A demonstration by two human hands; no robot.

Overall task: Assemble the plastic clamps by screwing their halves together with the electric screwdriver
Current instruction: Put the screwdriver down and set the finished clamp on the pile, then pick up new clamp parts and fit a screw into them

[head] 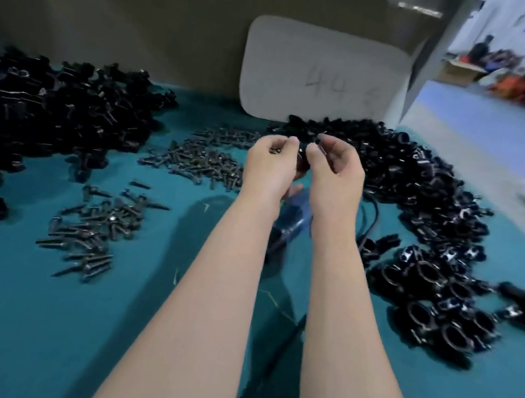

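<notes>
While raised above the table (9, 313), left grip (268, 163) pinches screws (274, 149); right grip (333, 174) pinches clamp half (321, 148) (blurred)

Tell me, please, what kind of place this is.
Probably a factory assembly bench: heaps of black plastic clamp halves lie on the teal table beside piles of dark metal screws and assembled black ring-shaped clamps.

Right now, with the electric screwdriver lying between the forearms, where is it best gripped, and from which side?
Around the blue barrel of the electric screwdriver, from above with the right hand, once that drops its small dark part: the tool lies flat on the teal table, barrel exposed between the forearms.
</notes>
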